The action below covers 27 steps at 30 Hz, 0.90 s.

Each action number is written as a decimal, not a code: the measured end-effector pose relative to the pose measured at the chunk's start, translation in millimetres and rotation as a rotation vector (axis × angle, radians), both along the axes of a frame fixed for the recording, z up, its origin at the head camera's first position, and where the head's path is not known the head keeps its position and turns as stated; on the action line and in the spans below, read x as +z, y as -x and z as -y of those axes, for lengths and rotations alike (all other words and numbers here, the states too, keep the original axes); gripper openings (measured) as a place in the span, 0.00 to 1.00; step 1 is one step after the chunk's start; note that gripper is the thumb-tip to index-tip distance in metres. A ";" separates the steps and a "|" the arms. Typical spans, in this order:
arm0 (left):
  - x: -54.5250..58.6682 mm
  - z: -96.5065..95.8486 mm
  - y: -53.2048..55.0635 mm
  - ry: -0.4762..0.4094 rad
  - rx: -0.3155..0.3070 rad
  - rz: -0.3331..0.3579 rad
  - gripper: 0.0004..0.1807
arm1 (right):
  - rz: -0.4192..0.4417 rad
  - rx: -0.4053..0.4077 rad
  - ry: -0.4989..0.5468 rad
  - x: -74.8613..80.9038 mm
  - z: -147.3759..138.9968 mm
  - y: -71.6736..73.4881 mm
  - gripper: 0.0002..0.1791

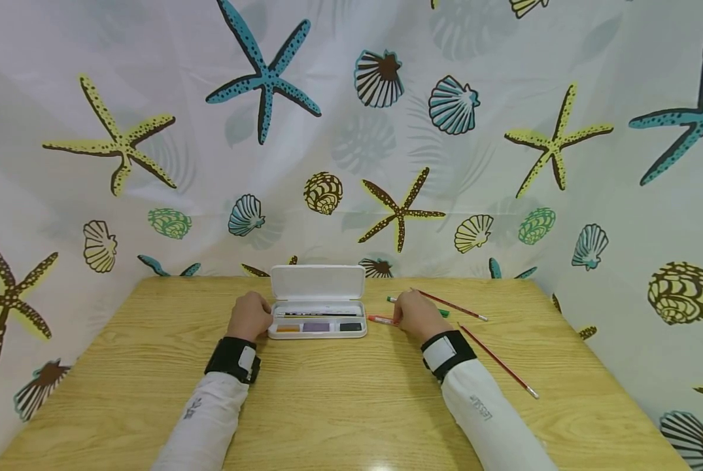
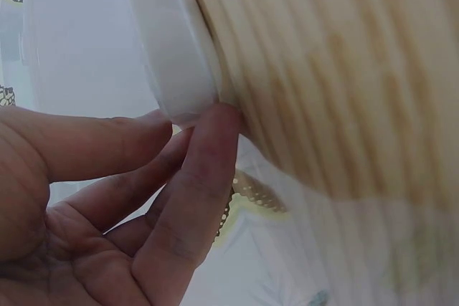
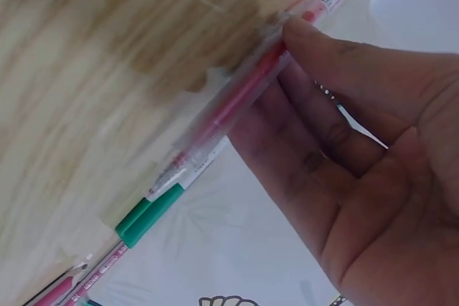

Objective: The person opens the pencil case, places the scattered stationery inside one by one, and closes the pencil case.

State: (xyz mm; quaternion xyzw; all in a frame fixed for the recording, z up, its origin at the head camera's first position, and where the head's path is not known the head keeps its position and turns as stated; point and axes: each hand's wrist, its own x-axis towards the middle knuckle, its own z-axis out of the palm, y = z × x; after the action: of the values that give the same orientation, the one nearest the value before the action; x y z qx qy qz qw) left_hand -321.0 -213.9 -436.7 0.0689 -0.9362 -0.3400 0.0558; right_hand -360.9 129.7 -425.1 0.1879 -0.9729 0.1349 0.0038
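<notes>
An open white pencil case [image 1: 318,335] stands at the far middle of the table, its lid raised. My left hand [image 1: 250,316] grips the case's left end; in the left wrist view, thumb and fingers pinch its white corner [image 2: 188,80]. Inside the case lie a dark striped pencil [image 1: 318,314] and an orange block [image 1: 288,328], a purple block [image 1: 316,327] and a dark block [image 1: 350,327]. Right of the case, my right hand [image 1: 417,315] pinches a red pen with a clear barrel [image 3: 247,87] between thumb and fingers, its red end toward the case.
A green-capped pen [image 1: 443,313] and a red pencil [image 1: 460,307] lie just beyond and beside my right hand. Another red pencil [image 1: 498,361] slants across the right of the wooden table [image 1: 339,399]. A patterned cloth [image 1: 327,144] hangs behind the table.
</notes>
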 end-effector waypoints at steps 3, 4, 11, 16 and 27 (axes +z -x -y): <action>-0.2 0.2 -0.8 0.000 -0.006 -0.011 0.05 | 0.006 -0.002 0.004 2.7 0.3 -2.8 0.10; -0.4 0.5 -0.8 0.000 -0.003 -0.012 0.05 | 0.003 0.002 0.006 4.0 0.6 -4.0 0.10; -1.6 1.0 0.1 0.008 0.001 0.002 0.06 | -0.038 0.031 -0.013 14.0 5.0 -8.8 0.10; -1.0 1.0 1.3 0.021 0.003 0.012 0.07 | -0.062 0.043 -0.014 26.0 12.2 -14.7 0.09; 0.7 -0.1 -1.2 0.018 0.005 0.012 0.06 | -0.176 0.108 0.066 51.2 36.0 -30.7 0.06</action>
State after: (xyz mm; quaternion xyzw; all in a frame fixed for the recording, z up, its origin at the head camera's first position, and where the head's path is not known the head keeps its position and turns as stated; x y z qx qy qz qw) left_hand -319.8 -213.8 -436.0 0.0728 -0.9395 -0.3308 0.0519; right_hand -330.2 93.8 -373.9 0.2511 -0.9522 0.1500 0.0881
